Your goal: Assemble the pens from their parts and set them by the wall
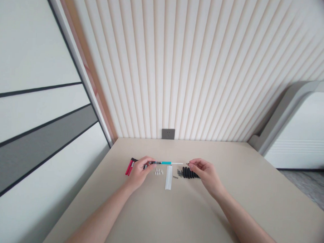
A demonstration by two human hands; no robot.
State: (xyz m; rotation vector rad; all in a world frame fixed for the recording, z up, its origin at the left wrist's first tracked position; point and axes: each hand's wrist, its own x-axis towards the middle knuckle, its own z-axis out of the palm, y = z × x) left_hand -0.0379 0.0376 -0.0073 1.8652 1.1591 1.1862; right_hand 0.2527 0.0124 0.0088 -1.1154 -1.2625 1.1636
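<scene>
My left hand (138, 173) is closed on a pen barrel (166, 163), black with lettering at one end and bright blue at the other, held level above the table. A thin white refill (177, 163) sticks out of its blue end toward the right. Between the fingertips of my right hand (207, 174) a tiny dark metallic piece (187, 164), perhaps a spring or pen tip, points at the refill's end with a small gap between them. Below lie a bundle of white refills (168, 179), several small white parts (158, 172) and a row of black rubber-like sleeves (189, 173), partly behind my right hand.
Red and black barrels (129, 167) lie beside my left hand. Small grey pieces (179, 173) and a short thin metallic part (175, 177) rest between refills and sleeves. The beige table (157, 218) meets a ribbed wall with a dark socket (168, 134). A white panel stands left.
</scene>
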